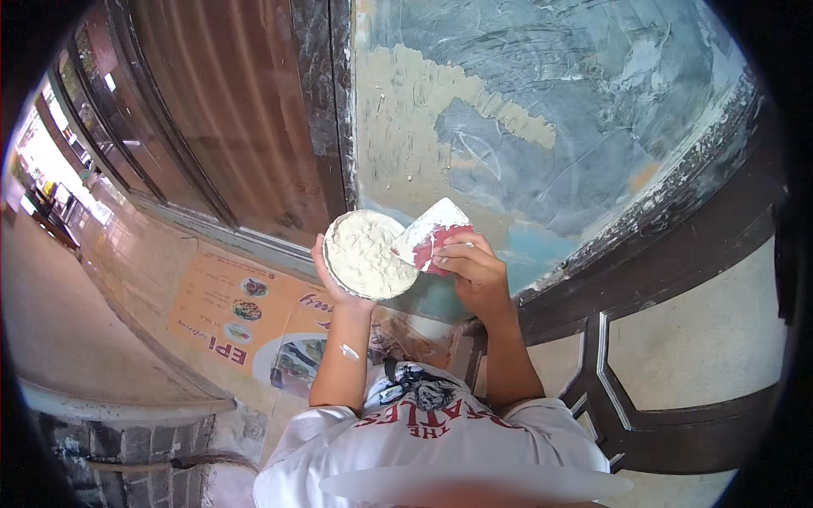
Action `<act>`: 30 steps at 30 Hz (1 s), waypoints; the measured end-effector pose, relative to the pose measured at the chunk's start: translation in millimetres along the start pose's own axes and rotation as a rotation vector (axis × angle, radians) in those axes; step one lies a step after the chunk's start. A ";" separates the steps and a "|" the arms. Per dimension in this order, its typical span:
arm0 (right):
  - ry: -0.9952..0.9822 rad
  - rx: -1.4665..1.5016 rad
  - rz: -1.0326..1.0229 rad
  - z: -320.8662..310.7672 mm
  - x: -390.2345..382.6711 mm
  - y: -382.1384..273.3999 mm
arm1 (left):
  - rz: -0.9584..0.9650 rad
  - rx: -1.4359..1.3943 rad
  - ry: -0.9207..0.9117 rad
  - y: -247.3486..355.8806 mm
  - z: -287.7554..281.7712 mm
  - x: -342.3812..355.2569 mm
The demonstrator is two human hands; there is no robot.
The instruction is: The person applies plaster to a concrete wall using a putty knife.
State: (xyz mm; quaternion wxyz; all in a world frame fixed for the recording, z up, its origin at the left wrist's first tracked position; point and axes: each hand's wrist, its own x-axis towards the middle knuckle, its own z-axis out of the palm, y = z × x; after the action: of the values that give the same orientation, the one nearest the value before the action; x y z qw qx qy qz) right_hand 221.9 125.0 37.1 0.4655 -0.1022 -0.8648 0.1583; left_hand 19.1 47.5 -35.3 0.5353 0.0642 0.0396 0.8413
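My left hand holds up a round bowl from its left side and underneath. Cream-white putty fills the bowl, its surface lumpy. In my right hand is a flat red putty scraper, pinched between thumb and fingers. White putty coats much of the scraper's blade, and its left corner meets the bowl's right rim. Behind both hands stands a wall with blue-grey paint and a beige putty patch. A white smear marks my left forearm.
A brown wooden door frame with glass stands on the left. An orange printed banner lies on the floor below it. To the right is dark wooden panelling with pale insets. A curved ledge over grey brickwork sits at lower left.
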 end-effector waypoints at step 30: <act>0.339 -0.180 0.586 -50.2 107.2 63.1 | -0.077 -0.043 0.010 -1.7 -23.4 33.4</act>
State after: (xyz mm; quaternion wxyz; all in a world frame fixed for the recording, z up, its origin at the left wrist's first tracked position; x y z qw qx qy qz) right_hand 207.2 227.3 122.6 0.5265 -0.4115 -0.7195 0.1891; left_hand 3.1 78.5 -56.5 0.5683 0.0472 0.0267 0.8210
